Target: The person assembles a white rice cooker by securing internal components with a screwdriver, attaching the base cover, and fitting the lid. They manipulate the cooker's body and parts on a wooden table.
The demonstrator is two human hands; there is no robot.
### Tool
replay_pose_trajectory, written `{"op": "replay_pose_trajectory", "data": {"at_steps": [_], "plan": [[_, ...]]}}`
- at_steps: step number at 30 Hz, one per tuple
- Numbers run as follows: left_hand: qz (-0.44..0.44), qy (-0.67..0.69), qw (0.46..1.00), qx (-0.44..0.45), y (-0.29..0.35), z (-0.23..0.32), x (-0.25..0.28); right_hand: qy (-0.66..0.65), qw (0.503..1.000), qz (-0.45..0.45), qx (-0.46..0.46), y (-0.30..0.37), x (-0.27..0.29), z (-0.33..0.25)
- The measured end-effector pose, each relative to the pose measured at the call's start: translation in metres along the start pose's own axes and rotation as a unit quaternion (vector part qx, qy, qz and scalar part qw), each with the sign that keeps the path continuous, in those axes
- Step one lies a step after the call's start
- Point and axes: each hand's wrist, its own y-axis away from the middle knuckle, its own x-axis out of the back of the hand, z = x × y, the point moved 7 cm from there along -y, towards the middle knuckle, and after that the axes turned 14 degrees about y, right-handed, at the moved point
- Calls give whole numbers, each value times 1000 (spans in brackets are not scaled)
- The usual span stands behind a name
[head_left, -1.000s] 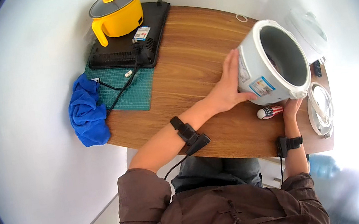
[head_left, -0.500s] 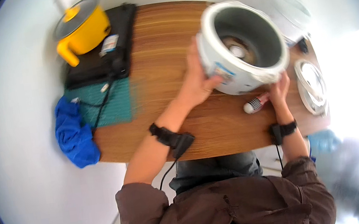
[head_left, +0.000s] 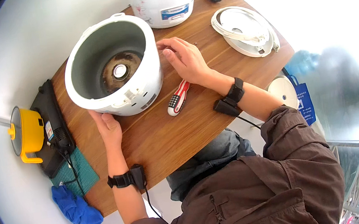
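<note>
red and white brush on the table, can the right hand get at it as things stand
Probably yes. The red and white brush lies in the open on the wooden table, just below the right hand, with nothing over it. The rice cooker body stands beside it, not on it.

Cooker body (head_left: 112, 68): glossy white plastic, matt grey metal inside; table (head_left: 164, 136): smooth wood grain; cloth (head_left: 76, 209): blue fabric.

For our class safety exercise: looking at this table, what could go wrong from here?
1. The open white rice cooker body is tilted, steadied only by the left hand and right hand; it could tip or roll.
2. The red-and-white brush lies right beside it and could be knocked off the wooden table.
</note>
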Motion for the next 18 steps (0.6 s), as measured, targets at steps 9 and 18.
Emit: {"op": "replay_pose_trajectory", "data": {"at_steps": [9, 18], "plan": [[3, 13, 1000, 7, 7, -21, 5, 255, 964, -18, 79, 21, 81, 19], [-17, 41, 999, 4, 3, -18, 5, 456, 883, -110, -29, 30, 169, 88]]}}
